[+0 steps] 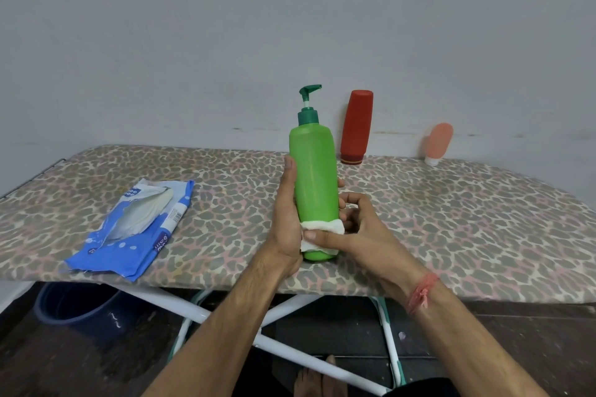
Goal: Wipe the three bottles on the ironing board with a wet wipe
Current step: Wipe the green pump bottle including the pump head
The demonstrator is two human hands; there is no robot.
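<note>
Green pump bottle (314, 187) held upright near front edge of ironing board (451, 222), base resting on leopard-print cover. Left hand (285, 222) wrapped round bottle's left side, thumb laid up along it, fingertips showing past right edge. White wet wipe (322, 227) pressed round lower part of bottle by right hand (351, 229) — fingers curled over it. Red bottle (356, 127) and small pink tube (438, 142) stood cap-down at back by wall, well apart from hands. Blue wipe packet (138, 229) laid open at left — white wipes visible inside.
</note>
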